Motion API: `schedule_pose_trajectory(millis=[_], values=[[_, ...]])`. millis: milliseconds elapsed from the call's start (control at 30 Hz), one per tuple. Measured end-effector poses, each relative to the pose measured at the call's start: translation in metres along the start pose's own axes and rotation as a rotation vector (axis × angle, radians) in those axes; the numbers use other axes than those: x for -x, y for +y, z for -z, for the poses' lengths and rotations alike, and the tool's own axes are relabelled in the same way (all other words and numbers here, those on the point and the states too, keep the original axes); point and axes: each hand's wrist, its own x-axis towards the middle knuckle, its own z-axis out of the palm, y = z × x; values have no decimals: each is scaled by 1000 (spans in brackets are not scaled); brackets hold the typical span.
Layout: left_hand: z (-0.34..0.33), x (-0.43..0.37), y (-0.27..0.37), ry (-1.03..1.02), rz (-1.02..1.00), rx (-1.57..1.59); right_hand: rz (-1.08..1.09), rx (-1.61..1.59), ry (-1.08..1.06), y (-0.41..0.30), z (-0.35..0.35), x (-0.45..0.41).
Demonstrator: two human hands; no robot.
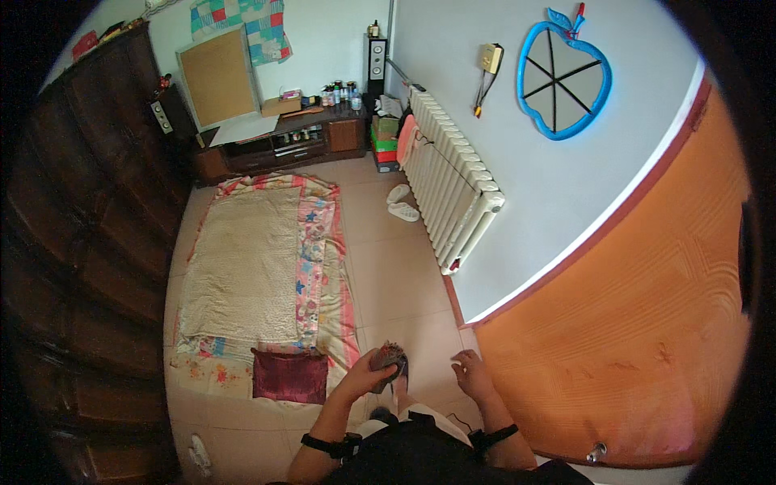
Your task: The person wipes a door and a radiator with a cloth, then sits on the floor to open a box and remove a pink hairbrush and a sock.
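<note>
My left hand is closed around a dark bundle with a rough, bristly top and a touch of red; what it is exactly, I cannot tell. To the right, my right hand hangs with its fingers loosely curled and apart, with nothing seen in it. Both hands are in front of my body, above the tiled floor. My foot shows between them, partly behind the bundle. Left of my left hand, a dark red cushion lies at the near end of a beige mat spread over patterned blankets.
White slippers lie by a white radiator. An orange wooden door stands close on my right, with a metal knob. Dark wardrobes line the left side. A low dark cabinet stands at the far wall.
</note>
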Motion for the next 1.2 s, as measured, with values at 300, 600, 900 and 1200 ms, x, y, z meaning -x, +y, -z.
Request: schedule_pose_trajectory(millis=[300,600,900,1200], values=[[11,-78,38,240,-53,-85,-55,59,-223,24,14,-160],[26,-106,87,432,10,-87,95,-99,-203,28,27,-247],[53,-143,98,300,-134,25,103,-228,-481,-3,7,-297],[115,-159,140,310,-123,-15,102,-640,-810,-91,-36,-385]])
